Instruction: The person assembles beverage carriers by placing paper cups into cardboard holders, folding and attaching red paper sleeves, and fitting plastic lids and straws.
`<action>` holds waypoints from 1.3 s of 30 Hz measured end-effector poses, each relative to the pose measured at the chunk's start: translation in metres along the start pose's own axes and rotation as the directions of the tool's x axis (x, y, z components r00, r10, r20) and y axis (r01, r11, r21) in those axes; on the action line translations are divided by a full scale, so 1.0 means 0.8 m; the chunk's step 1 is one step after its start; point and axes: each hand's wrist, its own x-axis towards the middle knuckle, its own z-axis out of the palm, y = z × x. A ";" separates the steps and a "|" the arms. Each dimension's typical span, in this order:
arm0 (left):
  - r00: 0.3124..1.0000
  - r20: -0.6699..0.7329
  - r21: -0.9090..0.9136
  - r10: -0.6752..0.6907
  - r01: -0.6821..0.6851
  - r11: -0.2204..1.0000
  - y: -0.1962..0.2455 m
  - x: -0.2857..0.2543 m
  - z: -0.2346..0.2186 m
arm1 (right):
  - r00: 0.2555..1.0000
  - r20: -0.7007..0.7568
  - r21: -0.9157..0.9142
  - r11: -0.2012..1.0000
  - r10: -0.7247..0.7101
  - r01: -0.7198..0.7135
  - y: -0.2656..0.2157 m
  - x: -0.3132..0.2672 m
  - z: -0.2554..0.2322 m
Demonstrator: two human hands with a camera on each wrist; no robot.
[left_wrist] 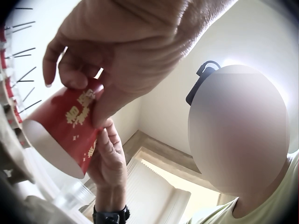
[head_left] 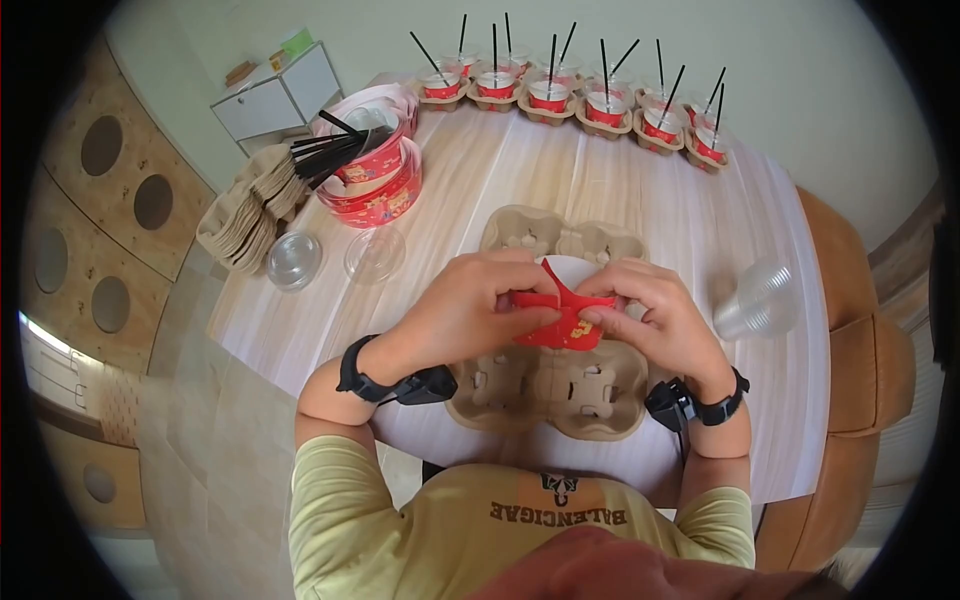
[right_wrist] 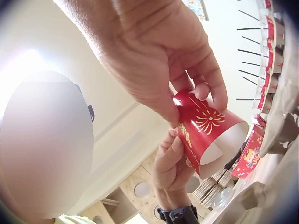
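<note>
A red paper sleeve with gold print and a white inside (head_left: 560, 325) is held between both hands above the cardboard cup carriers (head_left: 590, 390). The left hand (head_left: 480, 300) pinches its left side with thumb and fingers, and the right hand (head_left: 655, 305) pinches its right side. In the left wrist view the sleeve (left_wrist: 70, 121) is curved into a tapered tube, the left hand (left_wrist: 112, 56) gripping its narrower end. The right wrist view shows the sleeve (right_wrist: 205, 126) with its wide end open and the right hand (right_wrist: 159, 60) pinching it near the narrow end.
Stacked clear cups (head_left: 760, 300) lie at the right. Cups with red sleeves and black straws (head_left: 548, 95) stand in carriers along the back. At the left are red tubs (head_left: 375, 200), black straws (head_left: 325, 155), stacked carriers (head_left: 240, 225) and clear lids (head_left: 294, 260).
</note>
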 end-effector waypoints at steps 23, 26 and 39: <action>0.994 0.041 0.063 0.098 -0.101 0.993 -0.011 0.000 0.000 | 0.992 0.065 -0.021 0.994 0.105 -0.103 0.003 -0.002 0.007; 0.993 0.004 0.097 0.115 -0.115 0.989 -0.014 -0.001 0.005 | 0.990 0.076 0.006 0.993 0.116 -0.117 0.004 -0.003 0.009; 0.984 -0.108 -0.019 0.143 -0.146 0.989 -0.014 0.005 0.005 | 0.963 0.041 0.338 0.903 0.267 -0.265 0.003 -0.003 0.007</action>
